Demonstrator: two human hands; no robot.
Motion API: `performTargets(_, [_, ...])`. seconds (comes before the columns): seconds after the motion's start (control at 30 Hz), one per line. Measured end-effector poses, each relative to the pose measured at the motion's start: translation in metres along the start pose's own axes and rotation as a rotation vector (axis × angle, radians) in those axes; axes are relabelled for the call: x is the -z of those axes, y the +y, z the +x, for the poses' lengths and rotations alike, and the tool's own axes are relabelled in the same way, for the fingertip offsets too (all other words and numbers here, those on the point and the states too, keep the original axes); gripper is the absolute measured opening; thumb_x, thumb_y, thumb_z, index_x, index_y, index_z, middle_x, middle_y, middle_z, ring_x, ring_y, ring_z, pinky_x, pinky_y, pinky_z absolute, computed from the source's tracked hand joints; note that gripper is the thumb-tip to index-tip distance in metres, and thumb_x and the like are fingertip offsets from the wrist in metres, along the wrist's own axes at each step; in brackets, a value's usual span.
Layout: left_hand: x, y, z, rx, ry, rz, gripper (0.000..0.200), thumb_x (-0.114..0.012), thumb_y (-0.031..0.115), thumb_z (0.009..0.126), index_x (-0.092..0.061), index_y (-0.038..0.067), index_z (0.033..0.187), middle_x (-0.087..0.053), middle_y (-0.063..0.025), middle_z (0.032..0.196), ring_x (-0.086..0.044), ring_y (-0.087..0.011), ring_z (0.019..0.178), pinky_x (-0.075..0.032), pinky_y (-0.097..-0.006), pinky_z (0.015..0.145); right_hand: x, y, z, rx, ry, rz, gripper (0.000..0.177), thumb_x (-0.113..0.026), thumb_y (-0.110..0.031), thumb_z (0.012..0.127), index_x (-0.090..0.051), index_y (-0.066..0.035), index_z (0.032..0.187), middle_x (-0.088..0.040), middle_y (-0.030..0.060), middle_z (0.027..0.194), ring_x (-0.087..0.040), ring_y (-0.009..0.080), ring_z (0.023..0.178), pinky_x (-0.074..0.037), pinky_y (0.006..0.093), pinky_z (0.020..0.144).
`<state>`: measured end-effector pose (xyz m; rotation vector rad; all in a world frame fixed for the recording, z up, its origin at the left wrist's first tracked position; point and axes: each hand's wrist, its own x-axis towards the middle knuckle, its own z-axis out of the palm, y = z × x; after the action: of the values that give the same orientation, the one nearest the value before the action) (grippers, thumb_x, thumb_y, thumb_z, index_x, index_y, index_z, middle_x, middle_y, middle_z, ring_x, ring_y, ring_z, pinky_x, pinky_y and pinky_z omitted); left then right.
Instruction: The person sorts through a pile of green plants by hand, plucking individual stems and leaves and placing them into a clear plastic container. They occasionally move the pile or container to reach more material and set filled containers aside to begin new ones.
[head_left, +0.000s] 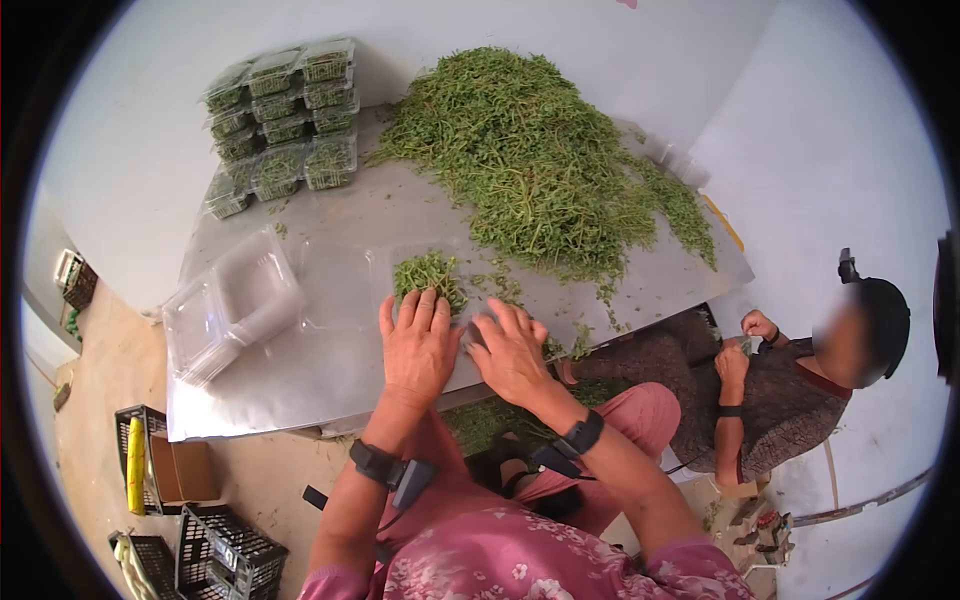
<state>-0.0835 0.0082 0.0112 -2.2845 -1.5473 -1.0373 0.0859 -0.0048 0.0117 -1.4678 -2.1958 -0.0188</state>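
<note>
In front of me, a clear plastic clamshell box (338, 287) lies open on the metal table, with a clump of green sprigs (428, 272) in its right half. My left hand (418, 345) rests with fingers stretched out on the near side of that clump. To its right is my right hand (512, 352), its fingers apart and slightly bent, close to the box's right side; nothing shows in its grasp. Beyond both hands rises a big heap of loose green sprigs (530, 150). Nested empty clamshells (235, 300) stand at the left.
Filled clamshells (285, 120) are stacked at the back left against the wall. At the right sits a co-worker (780, 400), hands raised together over a small item. Black crates (225, 555) and a cardboard box (183, 468) stand on the floor at the lower left.
</note>
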Motion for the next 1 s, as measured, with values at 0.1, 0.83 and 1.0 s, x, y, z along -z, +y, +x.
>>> performTargets(0.1, [0.002, 0.000, 0.000, -0.002, 0.001, -0.002, 0.042, -0.066, 0.025, 0.084, -0.059, 0.001, 0.118, -0.057, -0.0147, 0.127, -0.049, -0.0316, 0.122, -0.026, -0.0556, 0.109, -0.011, 0.014, 0.012, -0.026, 0.016, -0.109, 0.040, -0.065, -0.027, 0.085, -0.058, -0.011, 0.122, -0.047, 0.0129, 0.137, -0.041, 0.0311, 0.128, -0.026, 0.0507, 0.100])
performTargets(0.83, [-0.003, -0.005, -0.005, 0.008, 0.070, -0.030, 0.037, -0.067, 0.018, 0.081, -0.060, 0.002, 0.114, -0.056, -0.0160, 0.128, -0.048, -0.0340, 0.123, -0.027, -0.0560, 0.109, 0.112, 0.124, -0.051, -0.473, -0.521, -0.458, 0.011, -0.066, -0.021, 0.083, -0.067, -0.010, 0.083, -0.068, 0.0135, 0.082, -0.065, 0.0378, 0.085, -0.045, 0.0512, 0.078])
performTargets(1.0, [0.000, -0.005, -0.005, 0.017, 0.100, -0.033, 0.039, -0.068, 0.020, 0.082, -0.058, 0.003, 0.116, -0.053, -0.0193, 0.129, -0.045, -0.0359, 0.126, -0.026, -0.0566, 0.109, 0.140, 0.125, -0.053, -0.466, -0.382, -0.386, 0.016, -0.071, -0.024, 0.082, -0.068, -0.009, 0.082, -0.070, 0.0111, 0.081, -0.067, 0.0342, 0.083, -0.048, 0.0497, 0.076])
